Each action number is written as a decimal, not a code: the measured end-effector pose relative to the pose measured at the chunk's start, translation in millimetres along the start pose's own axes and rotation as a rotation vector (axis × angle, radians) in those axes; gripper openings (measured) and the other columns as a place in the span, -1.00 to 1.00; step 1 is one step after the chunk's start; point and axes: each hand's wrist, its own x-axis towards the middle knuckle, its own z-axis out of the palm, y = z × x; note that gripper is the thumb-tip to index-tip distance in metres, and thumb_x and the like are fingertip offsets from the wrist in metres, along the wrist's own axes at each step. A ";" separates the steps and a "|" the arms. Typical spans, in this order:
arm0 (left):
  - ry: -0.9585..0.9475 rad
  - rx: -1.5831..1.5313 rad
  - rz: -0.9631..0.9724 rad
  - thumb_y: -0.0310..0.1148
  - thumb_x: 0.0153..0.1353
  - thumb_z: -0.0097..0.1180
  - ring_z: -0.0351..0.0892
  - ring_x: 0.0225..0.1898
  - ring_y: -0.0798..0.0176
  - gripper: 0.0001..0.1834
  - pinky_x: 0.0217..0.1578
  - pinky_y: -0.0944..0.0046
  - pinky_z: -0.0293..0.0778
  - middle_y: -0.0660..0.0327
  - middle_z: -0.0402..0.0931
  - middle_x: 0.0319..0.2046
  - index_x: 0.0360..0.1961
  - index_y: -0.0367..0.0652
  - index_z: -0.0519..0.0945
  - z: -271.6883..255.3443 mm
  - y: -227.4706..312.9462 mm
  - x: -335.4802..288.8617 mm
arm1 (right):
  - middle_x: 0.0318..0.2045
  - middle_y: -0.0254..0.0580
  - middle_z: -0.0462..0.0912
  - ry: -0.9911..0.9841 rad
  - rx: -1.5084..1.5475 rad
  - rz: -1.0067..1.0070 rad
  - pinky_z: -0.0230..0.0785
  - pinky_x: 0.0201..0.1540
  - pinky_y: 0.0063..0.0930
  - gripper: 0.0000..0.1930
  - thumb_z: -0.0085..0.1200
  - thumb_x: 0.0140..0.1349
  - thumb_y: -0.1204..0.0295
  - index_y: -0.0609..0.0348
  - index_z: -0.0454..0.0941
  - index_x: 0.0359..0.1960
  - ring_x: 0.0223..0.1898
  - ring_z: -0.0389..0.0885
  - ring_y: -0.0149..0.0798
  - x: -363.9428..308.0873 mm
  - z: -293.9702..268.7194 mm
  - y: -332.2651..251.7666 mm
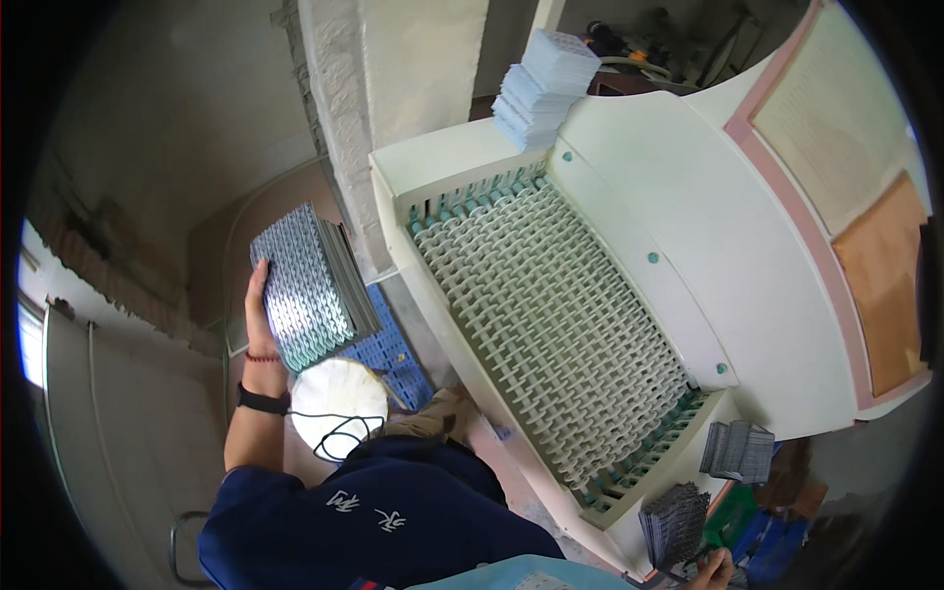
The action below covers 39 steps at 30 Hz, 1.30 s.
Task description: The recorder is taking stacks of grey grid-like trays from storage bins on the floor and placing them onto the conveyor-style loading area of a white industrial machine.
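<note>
My left hand [259,311] is closed on a thick stack of thin grey panels [307,285], held upright off to the left. The front panel has rows of shiny wavy shapes, and the edges of many others show behind it. At the lower right edge, part of my right hand [712,570] shows with fingers curled. It is beside a dark stack of patterned panels [675,523] on the corner of a white machine [462,339]. Whatever the right fingers grip, if anything, cannot be made out.
The machine's bed of pale rollers [560,324] runs diagonally through the middle. Light blue stacks [546,84] stand at its far end, with more grey panels [737,451] at the near right. Left of it are a round white stool top [339,403] with a black cord and a blue plastic pallet [393,349].
</note>
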 end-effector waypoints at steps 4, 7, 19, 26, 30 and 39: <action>-0.088 0.043 -0.091 -0.17 0.23 0.05 0.59 -0.15 0.06 -0.57 -0.07 0.06 0.53 0.04 0.56 -0.11 -0.01 -0.28 0.48 38.0 8.5 69.4 | -0.50 -0.01 0.63 0.118 0.261 -0.014 0.48 -0.46 -0.49 -0.72 0.16 0.20 0.36 0.46 0.59 -0.37 -0.50 0.58 -0.28 -10.8 -9.5 -19.9; -0.165 0.050 -0.129 -0.16 0.22 0.06 0.59 -0.14 0.05 -0.57 -0.03 0.04 0.50 0.05 0.57 -0.12 -0.02 -0.28 0.50 58.4 3.1 136.5 | -0.49 -0.04 0.63 0.149 0.322 0.022 0.49 -0.46 -0.48 -0.73 0.17 0.19 0.37 0.46 0.57 -0.36 -0.48 0.59 -0.31 -22.5 -12.1 -41.1; -0.112 0.526 -0.414 0.21 -0.05 0.21 0.32 0.17 0.07 -0.14 0.14 0.01 0.27 0.15 0.33 0.16 0.20 -0.09 0.34 79.8 -96.4 336.7 | -0.49 -0.29 0.55 0.030 0.092 0.241 0.30 -0.50 -0.62 -0.67 0.04 0.29 0.21 0.30 0.57 -0.33 -0.49 0.45 -0.48 -57.8 -52.0 38.6; -0.742 1.609 -0.291 -0.10 0.13 0.02 0.42 -0.25 0.33 -0.24 -0.11 0.24 0.38 0.11 0.30 0.14 0.35 -0.07 0.13 6.4 27.9 471.8 | -0.51 -0.31 0.55 0.174 0.305 0.358 0.30 -0.44 -0.64 -0.84 0.08 0.23 0.47 0.37 0.57 -0.37 -0.50 0.43 -0.51 -71.5 -22.3 13.6; -0.124 1.498 0.052 0.43 0.05 -0.15 0.31 0.13 0.07 0.00 0.12 0.16 0.21 0.04 0.19 0.26 0.31 -0.16 0.21 51.0 10.9 457.7 | -0.33 -0.16 0.62 0.109 0.309 0.398 0.46 -0.24 -0.55 -0.78 0.21 0.10 0.53 0.38 0.55 -0.23 -0.33 0.58 -0.40 -76.5 -3.1 28.0; -0.249 1.197 0.164 0.26 0.18 -0.08 0.37 -0.01 0.27 -0.21 0.06 0.26 0.24 0.15 0.42 0.06 0.16 -0.24 0.40 71.4 -62.4 301.6 | -0.04 0.16 0.52 -0.286 -0.015 0.124 0.34 0.04 -0.14 0.21 0.53 -0.45 0.29 0.39 -0.03 0.28 -0.01 0.47 0.17 -66.5 36.5 36.2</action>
